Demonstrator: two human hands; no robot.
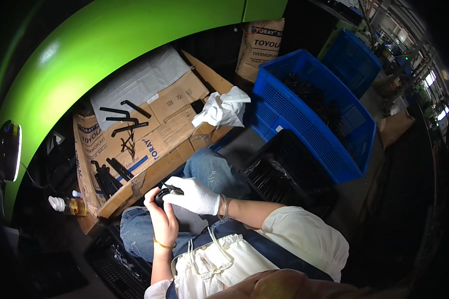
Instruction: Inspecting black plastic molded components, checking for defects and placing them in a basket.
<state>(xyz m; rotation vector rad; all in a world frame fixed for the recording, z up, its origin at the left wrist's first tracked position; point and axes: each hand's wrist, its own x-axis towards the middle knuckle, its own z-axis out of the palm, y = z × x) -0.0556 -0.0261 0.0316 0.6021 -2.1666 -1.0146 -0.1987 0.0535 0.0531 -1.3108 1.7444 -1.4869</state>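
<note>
Above my lap, my left hand (163,219) is bare and closed around a small glossy black part (160,196). My right hand (197,197), in a white glove, is closed at the same spot, with a dark piece (173,190) between thumb and fingers. Whether that piece is a tool or belongs to the black part I cannot make out. Beyond my hands, several black L-shaped plastic pieces (129,108) lie on a cardboard surface (172,127). Below them are thin dark branching sprues (128,142). More black pieces (105,179) are heaped in its near left corner.
A crumpled white cloth (223,107) lies on the cardboard's right edge. A blue crate (304,134) of dark parts stands to the right, beside a black crate (284,164). At left are a white-capped bottle (71,205) and a lamp (10,151). A green machine (110,40) arches overhead.
</note>
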